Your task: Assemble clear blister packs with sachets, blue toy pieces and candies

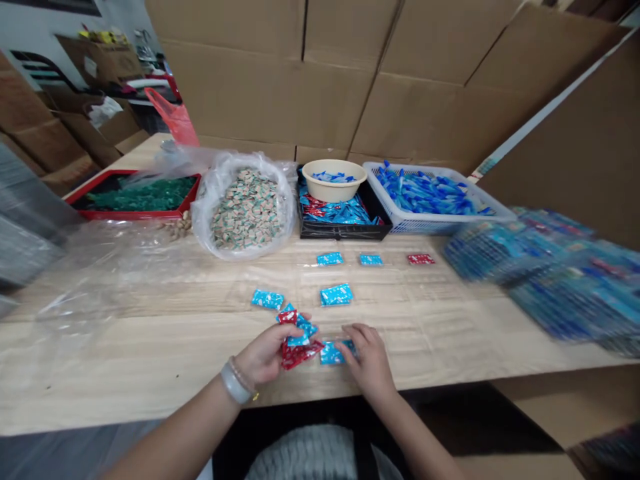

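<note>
My left hand is closed around a loose bunch of small red and blue packets, held just above the table's near edge. Close by, my right hand has its thumb and fingers on the right end of a flat blue packet at the table. Farther up lie two more blue spots, a single blue packet and a blue packet that seems doubled. Behind them is a row of a blue packet, another blue packet and a red packet, apparently on clear plastic sleeves.
Along the back stand a red tray of green pieces, a clear bag of small packets, a black tray under a cream bowl, and a white basket of blue items. Stacked blue packs lie right; clear plastic left.
</note>
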A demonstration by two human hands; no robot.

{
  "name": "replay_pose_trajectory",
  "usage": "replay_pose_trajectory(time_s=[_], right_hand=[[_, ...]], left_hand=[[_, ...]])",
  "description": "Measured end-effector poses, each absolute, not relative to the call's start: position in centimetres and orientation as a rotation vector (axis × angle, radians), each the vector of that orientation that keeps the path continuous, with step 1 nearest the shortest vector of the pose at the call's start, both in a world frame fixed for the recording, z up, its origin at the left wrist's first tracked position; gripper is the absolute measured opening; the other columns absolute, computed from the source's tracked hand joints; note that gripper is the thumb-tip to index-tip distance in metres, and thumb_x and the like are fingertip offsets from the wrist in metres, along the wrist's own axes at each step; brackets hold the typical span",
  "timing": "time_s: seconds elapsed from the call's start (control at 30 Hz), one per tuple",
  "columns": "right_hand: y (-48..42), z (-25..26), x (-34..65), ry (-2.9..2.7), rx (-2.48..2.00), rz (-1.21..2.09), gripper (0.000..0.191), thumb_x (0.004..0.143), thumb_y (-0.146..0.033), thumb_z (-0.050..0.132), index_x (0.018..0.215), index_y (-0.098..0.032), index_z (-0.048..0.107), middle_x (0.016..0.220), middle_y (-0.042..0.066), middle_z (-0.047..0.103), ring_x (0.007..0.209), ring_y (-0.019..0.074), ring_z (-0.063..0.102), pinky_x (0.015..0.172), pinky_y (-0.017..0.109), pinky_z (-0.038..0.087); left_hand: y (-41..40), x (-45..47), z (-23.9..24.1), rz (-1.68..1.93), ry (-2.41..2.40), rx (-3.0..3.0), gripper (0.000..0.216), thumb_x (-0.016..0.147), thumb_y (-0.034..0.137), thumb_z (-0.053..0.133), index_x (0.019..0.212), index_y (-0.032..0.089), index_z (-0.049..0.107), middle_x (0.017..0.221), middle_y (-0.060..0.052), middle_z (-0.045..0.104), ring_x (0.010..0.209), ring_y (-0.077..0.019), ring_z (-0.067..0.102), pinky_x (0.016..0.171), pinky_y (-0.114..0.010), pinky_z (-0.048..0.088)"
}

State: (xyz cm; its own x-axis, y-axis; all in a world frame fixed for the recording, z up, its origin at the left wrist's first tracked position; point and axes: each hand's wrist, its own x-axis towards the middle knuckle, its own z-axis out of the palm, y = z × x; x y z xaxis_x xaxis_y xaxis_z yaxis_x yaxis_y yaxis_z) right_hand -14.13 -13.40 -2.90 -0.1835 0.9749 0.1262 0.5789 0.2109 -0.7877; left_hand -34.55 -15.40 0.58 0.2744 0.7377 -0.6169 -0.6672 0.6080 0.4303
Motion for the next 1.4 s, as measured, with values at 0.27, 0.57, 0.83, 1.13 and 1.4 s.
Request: replay_pose_trajectory(time_s=[0.27, 0.57, 0.83, 1.13, 1.4], right_hand=[[-15.1, -1.4, -13.4, -1.284, -1.293, 1.385, 0.018, 0.074, -0.035, 0.053, 0.084, -0.020, 0.053, 0.076, 0.002, 0.060, 0.071, 0.0165, 0.056, 0.067, 0.030, 0.046], [-12.2, -4.3, -1.8, -0.891, -1.783, 0.483, 0.031, 0.067, -0.045, 0.056, 0.075, -0.015, 0.055, 0.073, 0.005, 0.058, 0.071, 0.0189, 0.052, 0.068, 0.033, 0.041], [-11.1, -2.1, -4.0, -1.088, -1.419, 1.305, 0.035, 0.071, -0.048, 0.052, 0.088, -0.018, 0.054, 0.058, -0.001, 0.053, 0.049, 0.0133, 0.048, 0.045, 0.026, 0.038], [-6.9, -1.2, -3.2, -0.973, -1.218, 1.385, 0.030, 0.066, -0.038, 0.061, 0.087, -0.016, 0.057, 0.079, 0.004, 0.062, 0.071, 0.0174, 0.057, 0.067, 0.032, 0.046], [-7.1, -2.6, -4.0, -1.236, -1.356, 1.168, 0.035, 0.068, -0.033, 0.057, 0.099, -0.017, 0.058, 0.093, 0.008, 0.061, 0.083, 0.0201, 0.056, 0.073, 0.033, 0.045]], left_hand=[[-14.2, -24.2, 0.9, 1.245, 0.897, 0.141, 0.028, 0.062, 0.014, 0.064, 0.089, 0.017, 0.057, 0.090, -0.004, 0.064, 0.095, -0.0204, 0.057, 0.085, -0.028, 0.043], [-12.4, -19.5, 0.6, 0.984, 1.078, 0.230, 0.029, 0.063, 0.020, 0.068, 0.088, 0.016, 0.053, 0.084, -0.005, 0.064, 0.077, -0.0188, 0.062, 0.070, -0.031, 0.049], [-9.8, -15.1, 1.5, 0.993, 1.004, 0.538, 0.031, 0.060, 0.037, 0.068, 0.076, 0.012, 0.057, 0.064, -0.001, 0.058, 0.052, -0.0122, 0.054, 0.050, -0.025, 0.045], [-6.7, -16.2, 2.0, 0.998, 1.034, 0.602, 0.025, 0.058, 0.028, 0.070, 0.072, 0.012, 0.058, 0.074, -0.003, 0.060, 0.071, -0.0143, 0.056, 0.067, -0.028, 0.046], [-6.4, -17.1, 0.7, 0.883, 1.235, 0.977, 0.013, 0.057, 0.019, 0.066, 0.059, 0.011, 0.055, 0.050, 0.002, 0.051, 0.046, -0.0086, 0.045, 0.046, -0.021, 0.037]])
